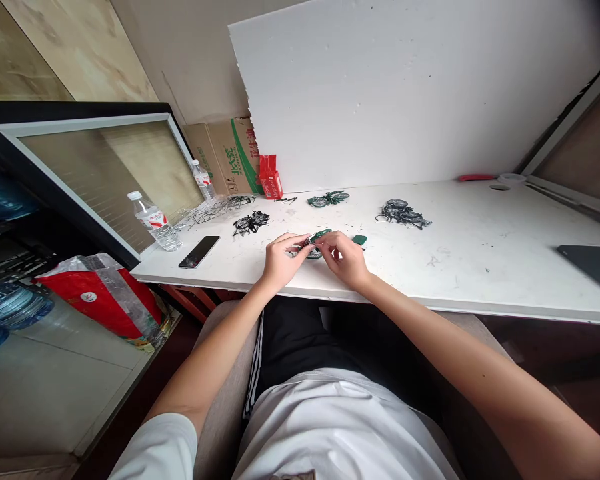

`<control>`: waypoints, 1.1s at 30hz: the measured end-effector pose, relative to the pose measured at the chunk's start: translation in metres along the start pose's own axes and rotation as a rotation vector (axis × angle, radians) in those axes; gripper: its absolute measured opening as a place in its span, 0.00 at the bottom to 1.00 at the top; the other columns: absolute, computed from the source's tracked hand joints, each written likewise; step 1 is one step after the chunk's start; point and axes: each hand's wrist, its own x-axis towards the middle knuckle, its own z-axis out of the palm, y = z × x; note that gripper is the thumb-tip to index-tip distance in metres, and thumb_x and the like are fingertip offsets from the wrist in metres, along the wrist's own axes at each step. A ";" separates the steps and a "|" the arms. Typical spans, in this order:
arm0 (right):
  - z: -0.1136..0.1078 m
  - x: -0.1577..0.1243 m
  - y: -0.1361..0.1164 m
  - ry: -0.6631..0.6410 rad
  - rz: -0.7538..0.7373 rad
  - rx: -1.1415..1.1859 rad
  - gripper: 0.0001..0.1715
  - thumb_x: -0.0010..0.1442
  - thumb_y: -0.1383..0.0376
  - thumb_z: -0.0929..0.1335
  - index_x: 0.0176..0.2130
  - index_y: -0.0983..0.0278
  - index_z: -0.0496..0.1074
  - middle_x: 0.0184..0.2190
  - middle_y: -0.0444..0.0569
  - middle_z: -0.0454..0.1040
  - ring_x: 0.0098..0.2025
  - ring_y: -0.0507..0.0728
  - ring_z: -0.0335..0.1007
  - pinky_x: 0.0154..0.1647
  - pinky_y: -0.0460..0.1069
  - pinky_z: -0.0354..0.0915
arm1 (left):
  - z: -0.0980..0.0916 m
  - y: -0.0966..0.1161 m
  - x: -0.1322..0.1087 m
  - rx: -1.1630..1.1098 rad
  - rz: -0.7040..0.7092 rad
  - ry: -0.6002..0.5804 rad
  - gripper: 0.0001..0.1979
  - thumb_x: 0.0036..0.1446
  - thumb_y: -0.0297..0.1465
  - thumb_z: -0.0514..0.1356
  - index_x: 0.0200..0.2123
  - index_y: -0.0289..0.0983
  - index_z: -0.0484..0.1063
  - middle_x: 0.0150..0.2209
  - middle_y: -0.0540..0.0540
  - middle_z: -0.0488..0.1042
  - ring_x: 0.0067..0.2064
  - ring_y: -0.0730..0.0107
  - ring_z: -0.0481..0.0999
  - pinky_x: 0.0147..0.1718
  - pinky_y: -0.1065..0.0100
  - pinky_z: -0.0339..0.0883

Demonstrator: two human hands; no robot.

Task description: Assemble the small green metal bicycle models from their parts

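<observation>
Near the front edge of the white table (460, 267), a small green model bicycle (321, 235) is between my hands. My left hand (283, 259) pinches it from the left, fingers closed. From the right, my right hand (344, 259) is closed on its upper part, fingertips almost meeting the left ones. A grey wheel shows beneath the fingers; much of the model is hidden. Just right of my right hand lies a small dark green piece (359, 239). Farther back rests another green model bicycle (328, 199).
Black bicycle parts (251, 223) lie left and a dark model bicycle (404, 213) right. Thin black part frames (220, 209), a phone (199, 252), a water bottle (155, 221) and a red box (270, 177) stand or lie leftward. A dark flat object (590, 267) lies far right.
</observation>
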 end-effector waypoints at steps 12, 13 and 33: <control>-0.001 0.002 -0.004 -0.023 0.055 0.007 0.07 0.76 0.65 0.65 0.41 0.57 0.69 0.42 0.53 0.80 0.39 0.59 0.77 0.27 0.53 0.68 | -0.001 0.003 -0.001 0.004 0.053 -0.004 0.14 0.64 0.36 0.71 0.49 0.37 0.85 0.45 0.40 0.84 0.43 0.65 0.85 0.39 0.67 0.84; -0.001 0.002 -0.004 -0.024 0.057 0.010 0.06 0.76 0.65 0.65 0.42 0.57 0.69 0.42 0.53 0.80 0.39 0.59 0.77 0.27 0.53 0.68 | -0.001 0.004 -0.001 0.007 0.056 -0.005 0.14 0.64 0.36 0.71 0.49 0.37 0.86 0.45 0.40 0.84 0.43 0.65 0.85 0.39 0.66 0.85; -0.001 0.002 -0.004 -0.015 0.075 0.029 0.04 0.74 0.65 0.68 0.42 0.57 0.69 0.40 0.51 0.80 0.34 0.56 0.75 0.26 0.50 0.68 | -0.006 -0.006 0.002 0.132 0.241 -0.035 0.12 0.69 0.34 0.67 0.53 0.41 0.84 0.46 0.41 0.84 0.46 0.63 0.84 0.48 0.62 0.80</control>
